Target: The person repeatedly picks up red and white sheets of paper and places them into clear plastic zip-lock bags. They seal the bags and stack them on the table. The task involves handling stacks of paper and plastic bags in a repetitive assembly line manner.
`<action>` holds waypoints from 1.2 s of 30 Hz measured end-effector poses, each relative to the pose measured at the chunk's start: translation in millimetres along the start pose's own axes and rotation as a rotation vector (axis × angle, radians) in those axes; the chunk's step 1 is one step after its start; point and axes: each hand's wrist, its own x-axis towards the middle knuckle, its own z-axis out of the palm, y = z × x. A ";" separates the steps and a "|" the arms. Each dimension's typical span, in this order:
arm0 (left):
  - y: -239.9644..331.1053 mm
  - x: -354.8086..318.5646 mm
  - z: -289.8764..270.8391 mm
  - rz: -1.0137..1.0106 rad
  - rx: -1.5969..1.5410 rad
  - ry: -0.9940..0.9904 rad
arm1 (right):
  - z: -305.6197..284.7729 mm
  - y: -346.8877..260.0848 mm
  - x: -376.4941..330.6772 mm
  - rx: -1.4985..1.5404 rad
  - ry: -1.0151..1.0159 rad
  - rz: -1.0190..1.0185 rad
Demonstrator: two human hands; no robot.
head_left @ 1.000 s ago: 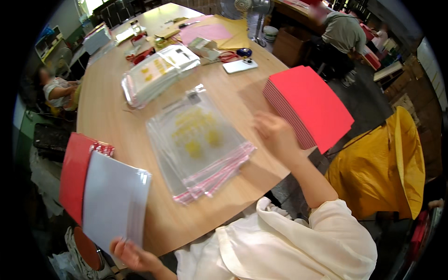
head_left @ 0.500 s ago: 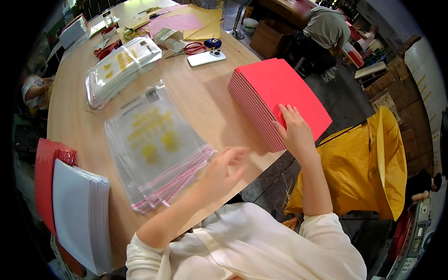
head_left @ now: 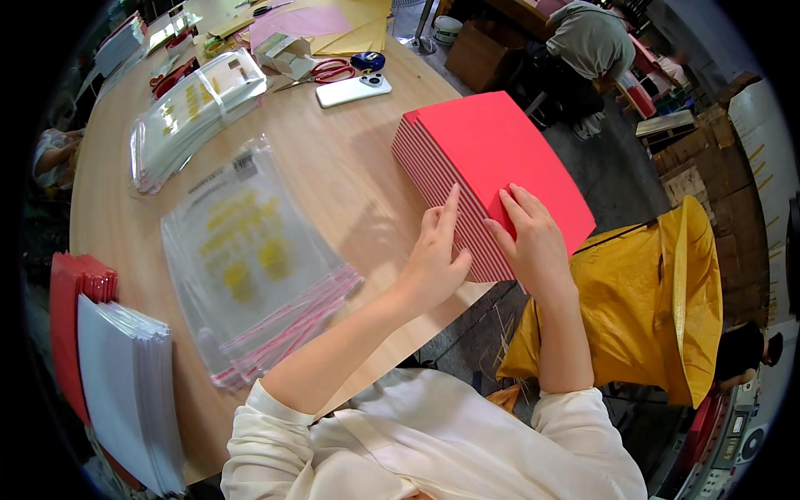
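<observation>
A thick stack of red folders [head_left: 492, 154] lies at the right edge of the wooden table [head_left: 333, 167]. My right hand [head_left: 533, 242] rests on the stack's near corner, fingers spread on the top red cover. My left hand [head_left: 437, 254] touches the striped side of the stack, index finger pointing up along the edges. Neither hand has lifted anything. To the left lies a pile of clear plastic bags [head_left: 250, 258] with yellow print and pink sealing strips.
A second bundle of clear bags [head_left: 196, 112] lies farther back. White sheets and red covers [head_left: 117, 375] stand at the lower left. A phone [head_left: 353, 88], scissors [head_left: 321, 71] and pink and yellow paper lie at the back. A yellow bag [head_left: 650, 308] hangs on the right. People sit beyond.
My left hand has let go of the white sheets at the lower left and moved across to the red stack. My right hand has settled on the stack's near corner.
</observation>
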 end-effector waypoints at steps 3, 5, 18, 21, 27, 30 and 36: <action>-1.5 1.5 3.7 0.003 -0.007 -0.019 | 1.0 -0.2 1.6 -0.025 0.018 -0.011; -3.0 2.6 5.5 0.011 -0.012 -0.020 | -1.1 -0.4 3.7 -0.028 0.015 -0.018; -4.0 4.9 18.1 -0.010 0.050 -0.021 | -18.9 5.7 14.8 0.152 -0.069 0.033; 4.2 6.4 14.3 -0.002 -0.022 -0.012 | -20.6 5.1 16.7 0.192 -0.107 0.094; 39.6 29.8 12.7 -0.228 -0.748 -0.067 | -18.7 5.5 10.3 0.210 -0.087 0.126; 47.9 39.4 5.9 -0.358 -0.918 -0.123 | -25.9 5.9 -1.4 0.391 -0.115 0.091; 53.9 39.2 0.4 -0.348 -0.996 -0.141 | -52.0 38.1 -44.9 0.452 -0.016 -0.183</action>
